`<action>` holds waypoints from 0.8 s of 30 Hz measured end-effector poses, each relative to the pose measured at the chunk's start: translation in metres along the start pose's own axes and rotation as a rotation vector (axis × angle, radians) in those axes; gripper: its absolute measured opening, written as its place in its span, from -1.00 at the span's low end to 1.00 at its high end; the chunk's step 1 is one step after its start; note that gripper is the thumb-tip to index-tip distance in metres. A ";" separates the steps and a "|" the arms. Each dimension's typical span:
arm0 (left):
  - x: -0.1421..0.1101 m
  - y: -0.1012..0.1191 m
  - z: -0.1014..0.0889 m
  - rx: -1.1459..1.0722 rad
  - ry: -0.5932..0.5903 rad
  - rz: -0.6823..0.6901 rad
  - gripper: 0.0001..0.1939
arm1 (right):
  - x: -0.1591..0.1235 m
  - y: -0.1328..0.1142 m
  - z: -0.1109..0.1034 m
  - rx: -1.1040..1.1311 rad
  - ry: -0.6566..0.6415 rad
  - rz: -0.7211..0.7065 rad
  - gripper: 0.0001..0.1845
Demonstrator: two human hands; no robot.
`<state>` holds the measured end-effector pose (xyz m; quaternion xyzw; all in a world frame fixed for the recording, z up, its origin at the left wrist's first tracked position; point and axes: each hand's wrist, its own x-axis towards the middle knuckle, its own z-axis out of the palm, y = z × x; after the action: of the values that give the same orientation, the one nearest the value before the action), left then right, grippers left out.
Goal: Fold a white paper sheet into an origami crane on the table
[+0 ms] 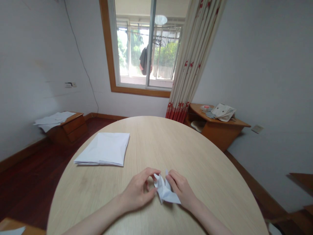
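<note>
A small piece of folded white paper [164,192], with several pointed flaps standing up, is between my hands near the front of the round table. My left hand [140,188] curves around its left side, thumb and forefinger pinching the left flap. On the right, my right hand [181,188] has its fingers closed on another part of the folded paper. Some of the paper's right side is hidden behind that hand. A stack of white paper sheets [104,148] lies flat on the table, to the left and farther away than my hands.
The round wooden table [171,140] has a curved edge. Papers lie on a low drawer cabinet [73,127] at left. A wooden corner shelf [215,129] at right holds papers and small items. Behind the table are a window [146,49] and a curtain [190,62].
</note>
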<state>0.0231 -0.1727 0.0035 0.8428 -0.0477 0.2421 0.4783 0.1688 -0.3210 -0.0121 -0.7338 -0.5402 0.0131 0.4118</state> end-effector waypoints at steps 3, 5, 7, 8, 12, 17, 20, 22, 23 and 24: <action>-0.001 -0.003 0.001 0.019 0.014 0.009 -0.57 | 0.000 -0.001 0.000 0.030 0.019 0.006 -0.50; -0.002 -0.005 0.001 0.030 0.015 0.030 -0.54 | 0.000 -0.002 0.000 0.045 0.032 0.000 -0.51; -0.002 -0.006 0.001 0.055 0.001 0.081 -0.51 | 0.000 -0.002 -0.001 0.050 0.035 -0.011 -0.51; -0.002 -0.005 0.000 0.073 -0.012 0.110 -0.50 | 0.000 -0.002 -0.001 0.051 0.032 -0.017 -0.51; -0.002 -0.003 -0.002 0.138 -0.055 0.155 -0.52 | 0.000 -0.004 -0.001 0.054 0.010 -0.023 -0.53; -0.001 -0.005 -0.001 0.191 -0.036 0.160 -0.62 | 0.000 -0.004 0.000 0.049 -0.002 -0.009 -0.53; -0.002 -0.008 -0.001 0.246 0.004 0.217 -0.64 | -0.001 -0.004 0.000 0.045 -0.005 -0.005 -0.53; -0.002 -0.009 -0.001 0.293 0.021 0.244 -0.66 | -0.001 -0.004 0.001 0.049 0.001 -0.005 -0.53; -0.002 -0.010 -0.002 0.323 0.023 0.251 -0.67 | -0.001 -0.004 0.001 0.051 0.005 -0.008 -0.53; -0.002 -0.010 -0.003 0.357 0.022 0.254 -0.69 | -0.002 -0.004 0.001 0.053 0.009 -0.012 -0.54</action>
<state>0.0232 -0.1654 -0.0043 0.8987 -0.1048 0.3142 0.2876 0.1646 -0.3214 -0.0110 -0.7195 -0.5422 0.0215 0.4334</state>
